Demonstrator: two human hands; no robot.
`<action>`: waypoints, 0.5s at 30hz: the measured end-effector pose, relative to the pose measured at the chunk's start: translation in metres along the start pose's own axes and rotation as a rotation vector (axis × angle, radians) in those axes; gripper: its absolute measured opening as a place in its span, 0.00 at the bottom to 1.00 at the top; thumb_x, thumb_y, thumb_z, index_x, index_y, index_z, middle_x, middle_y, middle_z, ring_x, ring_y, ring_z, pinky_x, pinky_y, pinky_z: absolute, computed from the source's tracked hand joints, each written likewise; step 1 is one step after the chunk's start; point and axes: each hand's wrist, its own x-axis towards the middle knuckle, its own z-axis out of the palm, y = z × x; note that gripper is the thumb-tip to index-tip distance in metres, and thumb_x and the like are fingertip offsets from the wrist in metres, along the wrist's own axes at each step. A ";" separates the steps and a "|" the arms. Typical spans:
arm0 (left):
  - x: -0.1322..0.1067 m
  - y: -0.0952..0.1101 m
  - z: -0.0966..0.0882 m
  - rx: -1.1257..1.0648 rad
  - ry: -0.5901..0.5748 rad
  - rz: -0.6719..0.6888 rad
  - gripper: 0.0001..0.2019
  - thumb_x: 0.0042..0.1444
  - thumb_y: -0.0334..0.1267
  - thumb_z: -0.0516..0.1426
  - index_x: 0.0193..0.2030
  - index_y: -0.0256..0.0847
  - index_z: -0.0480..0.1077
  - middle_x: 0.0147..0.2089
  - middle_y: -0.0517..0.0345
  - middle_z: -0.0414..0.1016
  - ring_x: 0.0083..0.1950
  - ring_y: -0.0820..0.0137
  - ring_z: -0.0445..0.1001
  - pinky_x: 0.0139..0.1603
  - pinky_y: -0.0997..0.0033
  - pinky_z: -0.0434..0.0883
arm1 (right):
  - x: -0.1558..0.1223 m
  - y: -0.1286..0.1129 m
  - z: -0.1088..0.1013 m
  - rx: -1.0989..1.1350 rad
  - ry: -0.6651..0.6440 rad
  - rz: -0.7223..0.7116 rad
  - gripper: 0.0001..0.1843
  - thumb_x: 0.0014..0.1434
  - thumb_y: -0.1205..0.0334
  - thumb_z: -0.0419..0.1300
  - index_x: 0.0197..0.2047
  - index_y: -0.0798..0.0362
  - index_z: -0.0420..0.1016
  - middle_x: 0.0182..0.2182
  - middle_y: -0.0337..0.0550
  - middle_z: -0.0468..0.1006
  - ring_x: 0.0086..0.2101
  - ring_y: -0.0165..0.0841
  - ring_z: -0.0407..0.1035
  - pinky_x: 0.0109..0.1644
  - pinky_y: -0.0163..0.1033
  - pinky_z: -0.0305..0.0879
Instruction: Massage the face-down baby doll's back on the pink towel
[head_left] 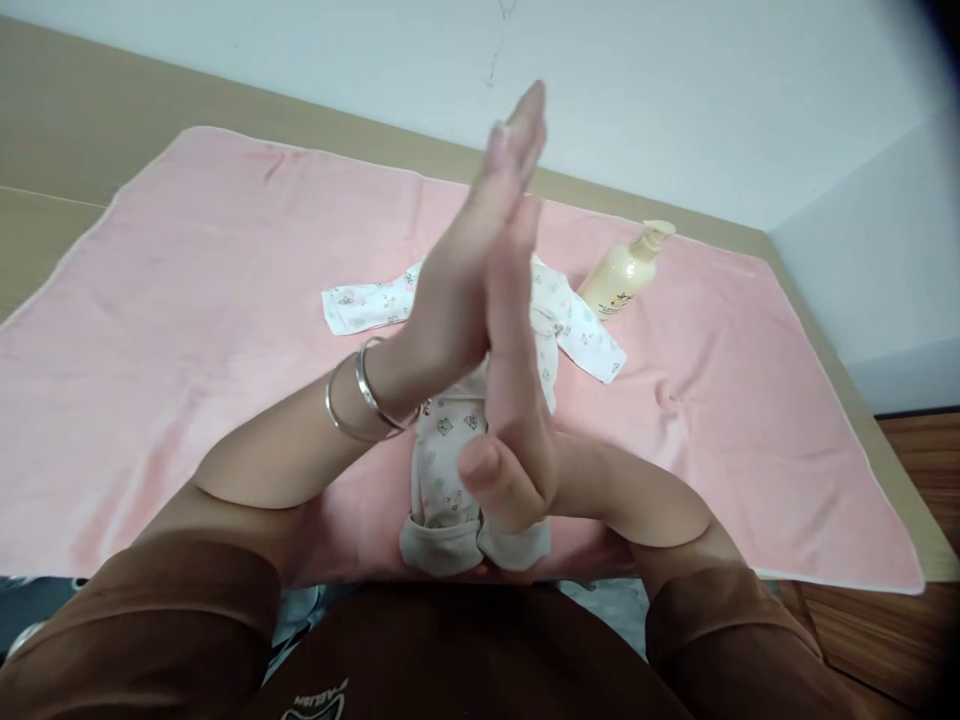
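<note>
A pink blanket (pixel 247 230) lay beneath a printed baby outfit (pixel 446 450). Above the outfit, the left hand (pixel 459 268) and right hand (pixel 515 340) met palm to palm, fingers extended, gripping nothing visible; apparently a palm-pressing or rubbing step, the next move calling for parting them. A pump bottle (pixel 621 278) was near the outfit.

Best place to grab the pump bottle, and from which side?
I'd take the pump bottle around its body with the right hand, coming from the right. The body is wider than the neck, and gripping the pump head might press it. The garment sleeve lies close on the near side; the right side faces pink blanket.
</note>
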 end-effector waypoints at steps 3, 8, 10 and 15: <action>0.027 -0.034 -0.014 0.028 0.149 -0.021 0.27 0.81 0.44 0.34 0.80 0.42 0.51 0.85 0.66 0.48 0.85 0.80 0.49 0.87 0.75 0.53 | 0.008 0.038 0.018 0.126 0.176 -0.156 0.38 0.76 0.50 0.36 0.81 0.41 0.18 0.79 0.42 0.54 0.80 0.38 0.45 0.87 0.57 0.49; 0.057 -0.126 -0.039 0.395 0.311 -0.053 0.21 0.67 0.27 0.53 0.65 0.43 0.69 0.76 0.51 0.69 0.80 0.64 0.63 0.85 0.57 0.62 | 0.018 0.112 0.045 -0.038 0.286 0.283 0.34 0.76 0.59 0.31 0.81 0.53 0.43 0.79 0.43 0.54 0.79 0.33 0.49 0.85 0.51 0.56; 0.056 -0.152 -0.042 0.464 0.306 -0.001 0.19 0.65 0.27 0.53 0.61 0.43 0.72 0.70 0.48 0.75 0.74 0.62 0.71 0.79 0.56 0.70 | 0.020 0.128 0.045 -0.080 0.098 0.447 0.34 0.72 0.67 0.37 0.78 0.59 0.55 0.78 0.43 0.58 0.78 0.29 0.52 0.86 0.46 0.53; 0.047 -0.174 -0.037 0.621 0.206 0.108 0.15 0.68 0.35 0.52 0.57 0.42 0.75 0.62 0.46 0.81 0.66 0.58 0.76 0.74 0.51 0.73 | 0.023 0.150 0.039 -0.135 -0.100 0.357 0.32 0.70 0.68 0.42 0.74 0.60 0.65 0.77 0.42 0.62 0.78 0.28 0.52 0.88 0.44 0.45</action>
